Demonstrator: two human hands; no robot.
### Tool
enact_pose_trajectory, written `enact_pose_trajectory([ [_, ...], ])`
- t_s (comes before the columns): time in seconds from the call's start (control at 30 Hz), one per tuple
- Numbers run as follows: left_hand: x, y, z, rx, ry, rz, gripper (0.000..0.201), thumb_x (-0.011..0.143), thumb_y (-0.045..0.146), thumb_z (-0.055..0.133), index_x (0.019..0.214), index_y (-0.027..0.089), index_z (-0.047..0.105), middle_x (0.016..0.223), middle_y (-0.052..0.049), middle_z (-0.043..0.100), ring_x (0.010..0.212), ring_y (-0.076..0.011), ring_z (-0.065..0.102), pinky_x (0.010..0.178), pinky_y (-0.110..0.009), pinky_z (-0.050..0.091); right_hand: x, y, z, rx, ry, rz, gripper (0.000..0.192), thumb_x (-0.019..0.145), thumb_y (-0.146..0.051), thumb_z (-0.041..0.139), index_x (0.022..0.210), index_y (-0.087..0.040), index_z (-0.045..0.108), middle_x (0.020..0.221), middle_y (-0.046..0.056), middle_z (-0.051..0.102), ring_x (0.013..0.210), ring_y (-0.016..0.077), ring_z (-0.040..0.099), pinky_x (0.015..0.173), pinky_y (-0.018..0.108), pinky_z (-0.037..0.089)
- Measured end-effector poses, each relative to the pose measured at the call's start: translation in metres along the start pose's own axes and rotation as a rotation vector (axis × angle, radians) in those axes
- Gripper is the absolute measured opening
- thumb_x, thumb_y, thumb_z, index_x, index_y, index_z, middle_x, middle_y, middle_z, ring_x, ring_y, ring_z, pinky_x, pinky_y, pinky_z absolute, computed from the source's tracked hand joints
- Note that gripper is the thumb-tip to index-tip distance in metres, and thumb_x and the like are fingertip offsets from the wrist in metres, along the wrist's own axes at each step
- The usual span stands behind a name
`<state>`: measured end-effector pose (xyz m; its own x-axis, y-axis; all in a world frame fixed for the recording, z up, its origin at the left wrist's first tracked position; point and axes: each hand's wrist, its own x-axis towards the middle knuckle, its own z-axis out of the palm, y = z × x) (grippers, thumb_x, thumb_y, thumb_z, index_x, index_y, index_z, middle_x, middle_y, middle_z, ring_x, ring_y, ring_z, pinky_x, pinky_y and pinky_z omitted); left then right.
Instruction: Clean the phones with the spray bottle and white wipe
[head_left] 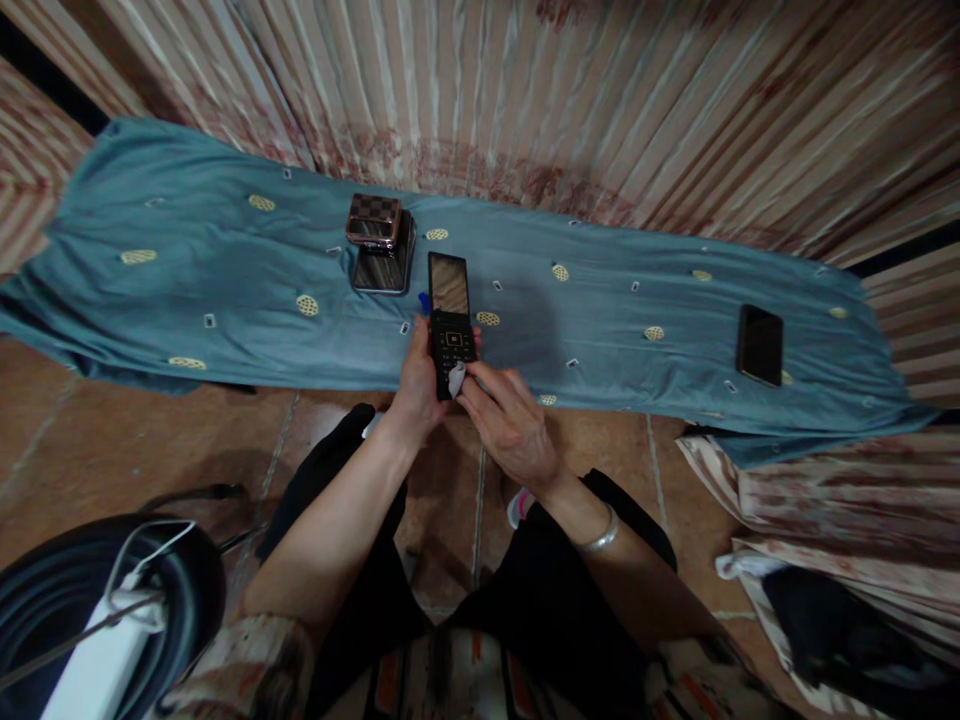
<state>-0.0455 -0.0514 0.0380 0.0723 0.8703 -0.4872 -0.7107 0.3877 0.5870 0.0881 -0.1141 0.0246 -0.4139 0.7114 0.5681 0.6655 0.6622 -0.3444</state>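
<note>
Two hands work together on one flip phone (pixel 439 322), which is held up over the near edge of the cloth-covered desk (pixel 615 375). The phone is already unfolded, so its screen (pixel 450 284) and its keys (pixel 454 340) are both uncovered. A small white piece (pixel 457 379), maybe of cloth or tissue, lies against the lower keys, and I judge that the work there is under way. How much of the keypad or screen is finished, I cannot tell; the phone is not yet folded or laid down.

As for the pose, the left hand (pixel 421 378) comes from the lower left and grips the lower half of the phone, its thumb along the left edge and some fingertips showing at the right edge. The right hand (pixel 517 425) comes from the lower right with its back upward, the fingers bent, pinching the white piece at their tips. Its wrist carries a silver bangle (pixel 602 532). Both forearms slope inward and meet at the phone.
</note>
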Motion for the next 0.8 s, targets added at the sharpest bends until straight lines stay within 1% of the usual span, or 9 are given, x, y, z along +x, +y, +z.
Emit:
enact_pose_trajectory([
  [0.1,-0.001,-0.004,0.003,0.010,0.002,-0.036,0.054,0.107,0.061,0.040,0.121,0.018,0.069,0.091,-0.009,0.079,0.081,-0.0207,0.076,0.074,-0.032,0.063,0.000,-0.005,0.001,-0.019,-0.034,-0.044,0.034,0.110,-0.017,0.049,0.137,-0.021,0.068,0.134,0.012,0.073,0.113,0.0236,0.071,0.102,0.041,0.059],
  [0.2,-0.002,-0.004,0.006,0.003,0.001,-0.042,0.052,0.109,0.058,0.038,0.122,0.018,0.068,0.088,-0.007,0.077,0.080,-0.0194,0.075,0.073,-0.030,0.062,0.000,-0.006,-0.002,-0.045,-0.045,-0.084,0.033,0.109,-0.013,0.049,0.135,-0.018,0.069,0.134,0.013,0.073,0.112,0.0236,0.070,0.103,0.040,0.059],
  [0.3,-0.002,-0.001,0.006,-0.003,-0.009,-0.021,0.054,0.109,0.059,0.036,0.118,0.017,0.069,0.087,-0.007,0.077,0.078,-0.0190,0.074,0.071,-0.029,0.062,0.001,-0.002,-0.005,-0.066,-0.023,-0.092,0.032,0.109,-0.014,0.050,0.133,-0.017,0.070,0.133,0.013,0.074,0.109,0.0234,0.070,0.101,0.039,0.060],
  [0.37,-0.001,0.002,0.004,0.001,-0.015,-0.008,0.057,0.107,0.062,0.038,0.117,0.016,0.070,0.089,-0.008,0.077,0.078,-0.0196,0.074,0.072,-0.030,0.062,0.001,0.002,-0.006,-0.081,0.009,-0.092,0.031,0.109,-0.014,0.051,0.133,-0.018,0.069,0.132,0.013,0.075,0.107,0.0232,0.070,0.099,0.039,0.060],
  [0.47,0.001,0.005,0.002,-0.002,-0.015,0.019,0.057,0.106,0.063,0.040,0.118,0.017,0.071,0.090,-0.008,0.078,0.076,-0.0187,0.074,0.071,-0.029,0.061,-0.001,0.007,-0.007,-0.106,0.059,-0.104,0.029,0.108,-0.014,0.053,0.132,-0.015,0.069,0.129,0.014,0.076,0.104,0.0232,0.070,0.097,0.038,0.060],
  [0.63,0.001,0.005,0.003,-0.029,-0.006,0.024,0.058,0.110,0.059,0.034,0.112,0.015,0.072,0.085,-0.008,0.077,0.069,-0.0157,0.072,0.067,-0.026,0.060,-0.003,0.008,-0.007,-0.104,0.048,-0.069,0.031,0.109,-0.015,0.051,0.133,-0.019,0.070,0.131,0.011,0.076,0.107,0.0221,0.071,0.099,0.038,0.060],
  [0.7,0.000,0.003,0.005,-0.036,-0.008,0.005,0.058,0.109,0.060,0.037,0.113,0.014,0.072,0.087,-0.008,0.077,0.071,-0.0155,0.073,0.069,-0.026,0.060,-0.002,0.006,-0.007,-0.102,0.031,-0.069,0.030,0.109,-0.015,0.051,0.132,-0.018,0.070,0.131,0.012,0.076,0.107,0.0223,0.071,0.100,0.038,0.060],
  [0.8,-0.003,0.001,0.010,-0.034,0.013,-0.019,0.055,0.110,0.058,0.037,0.110,0.013,0.070,0.091,-0.009,0.078,0.080,-0.0167,0.076,0.076,-0.026,0.062,0.000,0.001,-0.007,-0.109,0.010,-0.077,0.028,0.109,-0.015,0.052,0.129,-0.017,0.072,0.129,0.013,0.076,0.105,0.0217,0.071,0.099,0.038,0.060],
])
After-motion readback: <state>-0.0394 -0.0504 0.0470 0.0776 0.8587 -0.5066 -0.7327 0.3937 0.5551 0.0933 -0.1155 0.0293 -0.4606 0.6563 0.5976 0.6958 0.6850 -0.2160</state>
